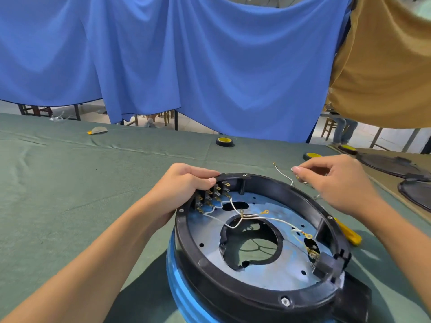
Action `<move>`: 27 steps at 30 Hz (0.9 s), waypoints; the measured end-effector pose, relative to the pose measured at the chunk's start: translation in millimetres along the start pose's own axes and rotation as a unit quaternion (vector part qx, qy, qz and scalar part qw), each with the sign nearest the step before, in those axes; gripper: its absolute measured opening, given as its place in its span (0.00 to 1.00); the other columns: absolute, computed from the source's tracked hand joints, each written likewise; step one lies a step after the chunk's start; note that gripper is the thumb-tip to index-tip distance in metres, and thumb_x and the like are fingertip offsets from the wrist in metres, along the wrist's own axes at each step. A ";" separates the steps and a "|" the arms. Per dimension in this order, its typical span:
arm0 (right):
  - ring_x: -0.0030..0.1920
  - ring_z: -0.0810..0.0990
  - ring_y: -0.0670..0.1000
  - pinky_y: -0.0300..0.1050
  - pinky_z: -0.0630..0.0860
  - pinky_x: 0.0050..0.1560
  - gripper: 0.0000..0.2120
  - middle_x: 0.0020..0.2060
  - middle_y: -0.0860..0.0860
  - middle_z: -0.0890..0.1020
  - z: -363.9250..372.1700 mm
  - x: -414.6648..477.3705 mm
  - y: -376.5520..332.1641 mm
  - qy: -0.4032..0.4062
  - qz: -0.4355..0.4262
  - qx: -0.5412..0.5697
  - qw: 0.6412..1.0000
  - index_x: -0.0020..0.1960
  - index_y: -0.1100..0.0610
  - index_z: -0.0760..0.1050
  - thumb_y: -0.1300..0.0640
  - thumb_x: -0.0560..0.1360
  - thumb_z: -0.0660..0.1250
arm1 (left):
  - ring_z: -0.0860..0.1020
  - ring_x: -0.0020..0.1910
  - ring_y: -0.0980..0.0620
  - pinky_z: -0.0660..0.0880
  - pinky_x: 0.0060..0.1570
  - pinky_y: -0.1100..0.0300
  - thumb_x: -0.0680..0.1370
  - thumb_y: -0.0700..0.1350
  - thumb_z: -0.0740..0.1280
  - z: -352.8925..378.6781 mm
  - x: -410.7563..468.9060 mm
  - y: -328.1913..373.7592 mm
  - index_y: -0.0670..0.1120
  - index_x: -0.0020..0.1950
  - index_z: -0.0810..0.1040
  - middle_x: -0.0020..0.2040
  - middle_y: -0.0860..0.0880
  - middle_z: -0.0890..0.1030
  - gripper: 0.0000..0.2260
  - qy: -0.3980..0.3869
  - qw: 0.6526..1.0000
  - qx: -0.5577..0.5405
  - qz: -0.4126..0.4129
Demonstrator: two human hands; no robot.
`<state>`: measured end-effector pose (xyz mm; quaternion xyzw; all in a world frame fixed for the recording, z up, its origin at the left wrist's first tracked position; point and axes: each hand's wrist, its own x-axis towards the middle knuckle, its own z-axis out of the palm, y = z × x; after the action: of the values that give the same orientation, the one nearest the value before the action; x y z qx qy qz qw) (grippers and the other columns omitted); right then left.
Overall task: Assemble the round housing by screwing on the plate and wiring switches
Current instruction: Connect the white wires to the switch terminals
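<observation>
Looking down on the round housing [186, 243], seated open side up on a blue drum [184, 297] over the green cloth [70, 183]. Gripping its far-left rim with the left hand [184, 185], fingers curled over the edge right beside the switches [211, 197]. Pinching a loose white wire [285, 176] in the right hand [335, 183], held just beyond the housing's far-right edge, above the cloth.

Judging the job past the middle. Counting as done: the plate [268, 273] laid flat inside the ring, screw heads [285, 301] showing at points round the rim, the switches lined up against the far-left wall, several fitted wires [233, 213] running from their tabs across the plate.

Counting as left: two ring terminals [265, 212] lying free on the plate with nothing fastening them down, the loose wire yet to be brought to a tab, and possibly screws for the plate's small holes, too dark from here to settle either way. Keeping a yellow screwdriver [347, 231] near on the cloth, partly hidden behind the right rim, for that
</observation>
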<state>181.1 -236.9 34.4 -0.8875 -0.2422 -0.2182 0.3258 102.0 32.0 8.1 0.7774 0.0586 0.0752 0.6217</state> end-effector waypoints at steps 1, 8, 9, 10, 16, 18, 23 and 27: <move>0.34 0.79 0.50 0.37 0.69 0.37 0.09 0.30 0.50 0.83 1.7 2.5 5.7 0.004 0.012 0.007 1.000 0.37 0.54 0.84 0.54 0.75 0.71 | 0.82 0.57 0.48 0.72 0.68 0.48 0.78 0.38 0.69 -0.4 0.2 0.0 0.47 0.57 0.85 0.52 0.49 0.86 0.11 0.002 1.000 0.004 0.000; 0.31 0.74 0.41 0.39 0.68 0.40 0.12 0.26 0.43 0.80 -7.6 28.0 50.0 -0.020 0.096 0.031 0.995 0.33 0.51 0.82 0.53 0.75 0.70 | 0.85 0.49 0.47 0.78 0.54 0.54 0.79 0.37 0.67 -0.9 0.2 2.3 0.49 0.55 0.86 0.48 0.47 0.87 0.11 -0.017 1.000 0.004 -0.016; 0.34 0.76 0.44 0.41 0.69 0.43 0.10 0.30 0.45 0.82 -7.6 31.2 56.7 -0.035 0.103 0.017 0.994 0.35 0.51 0.82 0.53 0.75 0.70 | 0.86 0.49 0.47 0.78 0.52 0.54 0.78 0.37 0.67 -1.4 0.0 3.8 0.48 0.56 0.86 0.48 0.46 0.87 0.11 -0.020 1.000 0.009 -0.022; 0.37 0.77 0.47 0.43 0.70 0.46 0.09 0.33 0.47 0.83 -6.4 33.8 62.7 -0.048 0.107 -0.005 0.993 0.37 0.51 0.83 0.54 0.75 0.70 | 0.86 0.48 0.47 0.79 0.51 0.54 0.78 0.37 0.67 -2.1 0.5 6.1 0.48 0.56 0.86 0.48 0.46 0.87 0.12 -0.023 0.999 0.014 -0.028; 0.43 0.77 0.48 0.39 0.68 0.48 0.05 0.42 0.49 0.84 11.4 38.1 87.2 -0.058 0.091 -0.085 0.991 0.44 0.52 0.84 0.56 0.75 0.69 | 0.84 0.48 0.50 0.78 0.53 0.60 0.77 0.40 0.70 6.4 18.1 21.2 0.53 0.46 0.87 0.43 0.53 0.87 0.09 0.013 0.985 0.173 0.003; 0.48 0.78 0.50 0.44 0.73 0.52 0.06 0.46 0.50 0.85 14.8 37.0 95.3 -0.054 0.095 -0.100 0.989 0.46 0.52 0.84 0.58 0.75 0.68 | 0.84 0.49 0.52 0.76 0.59 0.55 0.77 0.44 0.71 12.6 25.2 25.1 0.57 0.45 0.85 0.42 0.57 0.87 0.07 0.007 0.973 0.229 0.028; 0.59 0.72 0.56 0.54 0.72 0.58 0.11 0.57 0.52 0.79 21.4 29.6 109.8 -0.046 0.100 -0.154 0.982 0.53 0.50 0.83 0.59 0.79 0.62 | 0.73 0.40 0.50 0.68 0.48 0.55 0.80 0.49 0.68 15.7 32.7 24.8 0.62 0.46 0.83 0.50 0.44 0.86 0.08 -0.047 0.960 0.270 0.061; 0.55 0.76 0.55 0.50 0.74 0.55 0.11 0.55 0.54 0.81 27.8 26.6 114.5 -0.048 0.140 -0.141 0.979 0.57 0.51 0.81 0.52 0.76 0.68 | 0.73 0.43 0.51 0.68 0.49 0.54 0.80 0.49 0.68 10.7 31.8 17.7 0.62 0.48 0.83 0.48 0.51 0.87 0.07 -0.050 0.965 0.248 0.067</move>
<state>273.9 -287.0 -24.5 -0.9591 -0.0975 -0.1595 0.2124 135.2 23.7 24.5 0.9121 -0.0074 0.0609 0.4053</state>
